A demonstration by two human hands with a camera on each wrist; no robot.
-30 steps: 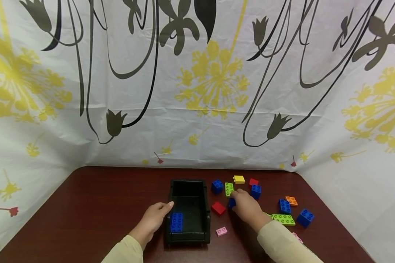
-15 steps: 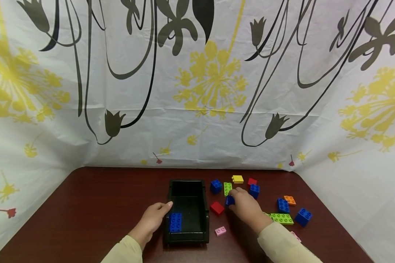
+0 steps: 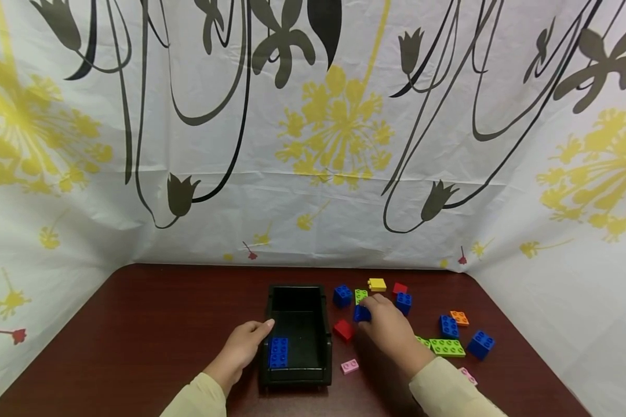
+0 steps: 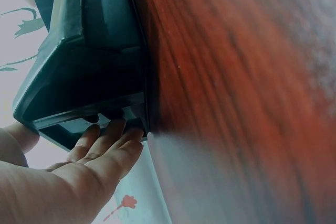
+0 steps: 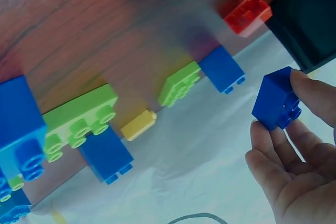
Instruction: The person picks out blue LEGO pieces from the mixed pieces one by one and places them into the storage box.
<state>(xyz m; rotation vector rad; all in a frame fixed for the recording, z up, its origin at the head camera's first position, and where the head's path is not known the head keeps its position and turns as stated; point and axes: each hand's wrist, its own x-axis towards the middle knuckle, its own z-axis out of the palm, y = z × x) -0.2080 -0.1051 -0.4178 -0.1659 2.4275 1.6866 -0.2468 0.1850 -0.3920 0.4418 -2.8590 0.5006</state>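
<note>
At a dark wooden table [image 3: 151, 324], I am pinching a small blue brick [image 5: 276, 99] between the thumb and fingertips of my right hand [image 3: 391, 333], holding it just above the tabletop, between a red brick [image 3: 343, 329] and a green plate [image 3: 360, 295]. My left hand [image 3: 240, 347] is resting against the left wall of a black tray [image 3: 298, 373], fingers straight and together, touching its rim. Another blue brick [image 3: 279, 353] is lying inside that tray.
</note>
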